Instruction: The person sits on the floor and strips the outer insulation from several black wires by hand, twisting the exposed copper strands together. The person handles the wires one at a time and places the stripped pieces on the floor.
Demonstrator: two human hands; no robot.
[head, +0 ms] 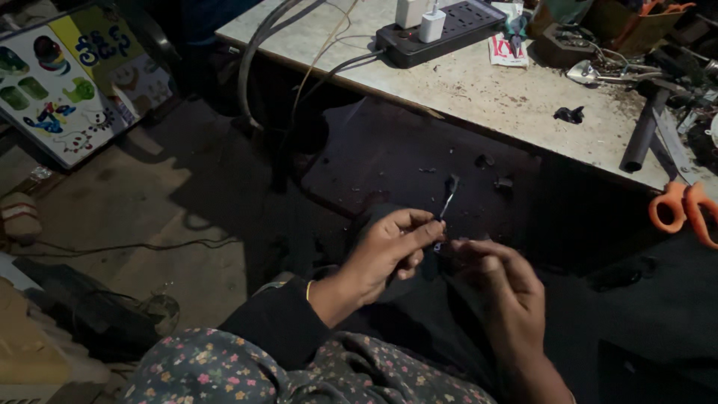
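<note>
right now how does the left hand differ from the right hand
The left hand pinches a thin pale strip that sticks upward; the right hand curls its fingers at the strip's lower end. The left wrist shows a dark sleeve cuff, the right forearm is bare. Both meet in front of the tabletop.

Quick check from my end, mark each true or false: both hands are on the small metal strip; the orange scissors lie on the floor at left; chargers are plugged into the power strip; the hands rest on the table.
1. Left hand and right hand hold the small metal strip: true.
2. Orange scissors on the floor at left: false, at the table's right edge.
3. White chargers in the power strip: true.
4. Hands rest on the table: false, held below it.
</note>
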